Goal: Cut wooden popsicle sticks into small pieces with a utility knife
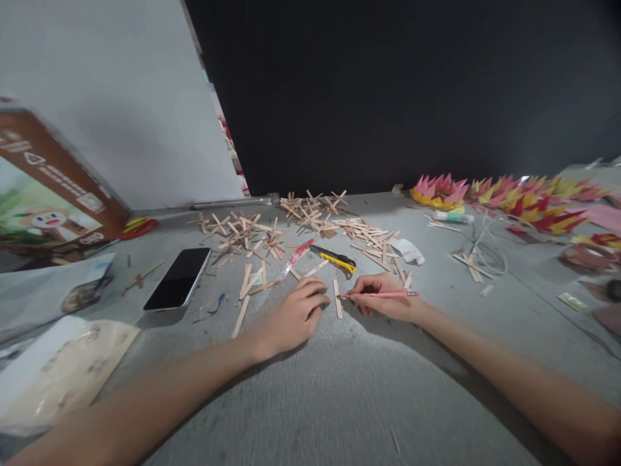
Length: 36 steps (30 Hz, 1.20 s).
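Note:
A single wooden craft stick point(337, 299) lies upright in front of me between my two hands. My right hand point(381, 296) is closed around a pink pencil point(394, 294), whose tip meets the middle of that stick. Just left of the stick rests my left hand point(299, 312), fingers loosely bent and slightly apart, holding nothing. Whether its fingertips touch the stick I cannot tell. Beyond the hands lie a yellow and black box cutter point(334, 259) and a red and clear pen-like tool point(297, 255).
Piles of crossed craft sticks point(242, 233) spread behind the hands. A phone point(178, 278) lies at left, near a brown printed box point(58, 188). Pink, yellow and red folded paper pieces point(439, 193) line the back right, with a glue stick point(453, 217) and a white cable point(490, 243).

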### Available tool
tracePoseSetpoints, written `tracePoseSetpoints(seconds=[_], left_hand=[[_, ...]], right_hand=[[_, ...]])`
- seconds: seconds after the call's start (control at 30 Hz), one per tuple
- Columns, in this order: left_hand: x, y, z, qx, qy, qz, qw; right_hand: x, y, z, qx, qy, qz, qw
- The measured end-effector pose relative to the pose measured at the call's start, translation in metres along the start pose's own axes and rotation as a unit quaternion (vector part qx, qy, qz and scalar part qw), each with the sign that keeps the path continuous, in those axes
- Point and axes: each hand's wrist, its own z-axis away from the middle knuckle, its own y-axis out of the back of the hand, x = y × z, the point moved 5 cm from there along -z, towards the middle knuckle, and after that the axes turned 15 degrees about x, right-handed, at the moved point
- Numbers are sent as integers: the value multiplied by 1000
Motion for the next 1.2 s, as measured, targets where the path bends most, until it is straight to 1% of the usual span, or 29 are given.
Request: tracePoseSetpoints(seconds=[0.47,0.9,1.2], left_hand=[[0,0,0,1,6,4,1000],[1,1,0,3,-3,1,1000],[0,0,0,-6,4,-6,1000]], right_hand=[[-3,-1,0,-4,4,9,1000],[-5,-1,0,-3,3,6,1000],[-4,-1,0,-9,2,5,1000]])
